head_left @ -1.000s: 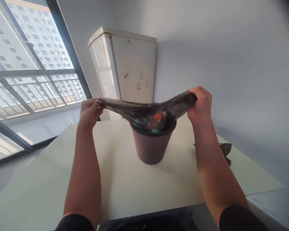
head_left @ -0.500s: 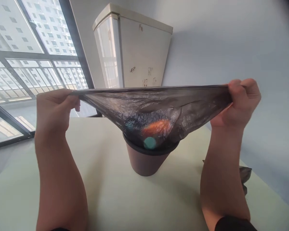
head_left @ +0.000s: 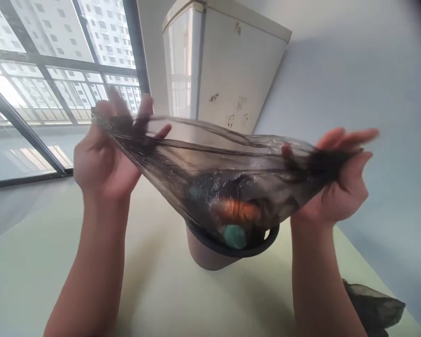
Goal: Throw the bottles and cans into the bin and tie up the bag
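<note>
A thin, see-through black plastic bag (head_left: 175, 171) is stretched wide between my two hands above a brownish bin (head_left: 208, 255) with a dark rim. My left hand (head_left: 103, 161) has its fingers spread at the bag's left end, with the film lying across them. On the other side, my right hand (head_left: 347, 187) has its fingers stretched out and the bag's right end drawn over them. An orange item (head_left: 243, 209) and a round teal item (head_left: 235, 236) show through the film at the bin's mouth; I cannot tell their kinds.
The bin stands on a pale table (head_left: 154, 290). A crumpled dark plastic piece (head_left: 375, 304) lies near the right forearm. Behind the table are a white fridge (head_left: 238, 61) with worn marks, a large window (head_left: 63, 89) at left and a grey wall (head_left: 351, 84).
The bag was bunched up, then pulled taut between pinching fingers; now my fingers are spread and the film sags between them. My view has tilted and shifted, so the bin sits lower.
</note>
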`<state>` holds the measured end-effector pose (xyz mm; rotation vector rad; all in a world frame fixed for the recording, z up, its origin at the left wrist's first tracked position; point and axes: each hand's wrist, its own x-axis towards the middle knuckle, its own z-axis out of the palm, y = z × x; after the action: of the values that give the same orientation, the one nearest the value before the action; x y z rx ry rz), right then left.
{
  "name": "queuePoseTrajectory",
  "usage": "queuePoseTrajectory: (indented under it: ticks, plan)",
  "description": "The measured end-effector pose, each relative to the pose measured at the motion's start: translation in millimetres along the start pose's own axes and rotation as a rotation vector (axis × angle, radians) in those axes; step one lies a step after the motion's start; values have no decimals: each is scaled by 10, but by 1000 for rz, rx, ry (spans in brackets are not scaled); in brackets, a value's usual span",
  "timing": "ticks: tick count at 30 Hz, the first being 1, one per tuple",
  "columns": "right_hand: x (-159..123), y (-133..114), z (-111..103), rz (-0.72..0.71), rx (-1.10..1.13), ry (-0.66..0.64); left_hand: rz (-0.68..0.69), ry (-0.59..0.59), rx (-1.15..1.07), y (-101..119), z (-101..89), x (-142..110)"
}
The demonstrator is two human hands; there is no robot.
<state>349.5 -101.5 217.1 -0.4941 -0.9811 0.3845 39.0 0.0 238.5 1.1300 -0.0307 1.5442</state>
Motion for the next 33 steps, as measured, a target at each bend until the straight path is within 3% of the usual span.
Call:
queuePoseTrajectory:
  ticks: [3,5,9,13,20,24,28,30,33]
  plan:
    - [-85,45,-40,68,-137,36,38,122,-35,-47,-7,-58]
    - [-133,42,-75,141,-99,-64,-23,125,-37,-11,15,-106]
    - [-137,-32,-119,217,38,-322,-128,25,40,144,159,-154]
    - [23,-73,-227,166,-16,-278,-69,77,197,177,200,-82]
    - [229,-19,-510,87,-29,-131,-69,140,30,62,-164,108]
    - [235,22,-511,57,-49,-94,34,201,-87,33,-178,128]
    - [288,-1,-538,-17,-48,-80,82,248,97,-4,-205,130]
    - [340,-29,-652,14,-84,-114,26,220,235,-90,-370,169]
    - [407,-13,-928,54,-119,-237,-14,228,292,-376,-817,241]
